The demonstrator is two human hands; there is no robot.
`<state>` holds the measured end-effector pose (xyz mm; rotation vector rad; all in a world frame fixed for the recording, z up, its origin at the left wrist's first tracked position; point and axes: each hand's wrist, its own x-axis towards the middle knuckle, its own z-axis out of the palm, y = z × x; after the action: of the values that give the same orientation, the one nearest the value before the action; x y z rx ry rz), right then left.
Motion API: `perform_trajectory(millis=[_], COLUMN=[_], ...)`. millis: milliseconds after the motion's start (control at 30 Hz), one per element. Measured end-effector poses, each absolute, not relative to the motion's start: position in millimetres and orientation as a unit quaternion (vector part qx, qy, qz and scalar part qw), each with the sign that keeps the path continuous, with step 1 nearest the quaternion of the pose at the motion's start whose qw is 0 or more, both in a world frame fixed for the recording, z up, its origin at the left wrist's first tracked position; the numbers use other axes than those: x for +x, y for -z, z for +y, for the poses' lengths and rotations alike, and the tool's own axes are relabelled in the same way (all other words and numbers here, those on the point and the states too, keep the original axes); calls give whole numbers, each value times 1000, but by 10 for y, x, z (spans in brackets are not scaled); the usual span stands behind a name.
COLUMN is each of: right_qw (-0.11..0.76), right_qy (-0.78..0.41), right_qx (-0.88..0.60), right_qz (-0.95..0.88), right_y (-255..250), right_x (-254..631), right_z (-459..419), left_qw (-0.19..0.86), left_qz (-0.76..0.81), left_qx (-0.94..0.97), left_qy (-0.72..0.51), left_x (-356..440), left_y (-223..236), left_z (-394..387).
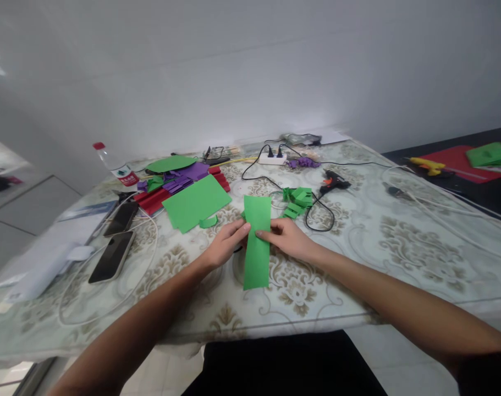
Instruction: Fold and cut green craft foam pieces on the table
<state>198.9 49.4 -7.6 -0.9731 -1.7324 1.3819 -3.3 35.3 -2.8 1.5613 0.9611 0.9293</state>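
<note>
A long strip of green paper (257, 264) stands lengthwise in front of me, pinched between both hands at its middle. My left hand (229, 239) grips its left edge, thumb on the front face. On the right edge, my right hand (289, 236) holds it the same way, with fingers behind the paper. Behind the strip to the right lie cut and folded green paper pieces (297, 201). Left of it, large green paper sheets (198, 203) rest on the table, with a small curled green scrap (209, 221) beside them.
A black glue gun (335, 182) with its looping cord lies at the right, near a white power strip (273, 159). Two phones (112, 257) and white cables are at the left, by a water bottle (116, 165). A yellow glue gun (429, 165) lies on the far-right dark surface.
</note>
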Motion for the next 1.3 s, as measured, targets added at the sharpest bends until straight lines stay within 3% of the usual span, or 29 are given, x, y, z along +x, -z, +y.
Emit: perform_trajectory(millis=[567, 900, 1300], right_qw=[373, 383, 367], right_qy=[-530, -612, -591], right_qx=[-368, -307, -296], right_qz=[-667, -620, -654], right_y=[70, 99, 35], right_x=[1985, 1991, 2006], right_z=[487, 516, 474], left_qw=[732, 750, 763], left_qz=[322, 339, 368], left_qx=[488, 458, 458], left_qy=[-350, -335, -270], left_x=[9, -2, -43], left_y=[83, 106, 71], left_z=[333, 333, 312])
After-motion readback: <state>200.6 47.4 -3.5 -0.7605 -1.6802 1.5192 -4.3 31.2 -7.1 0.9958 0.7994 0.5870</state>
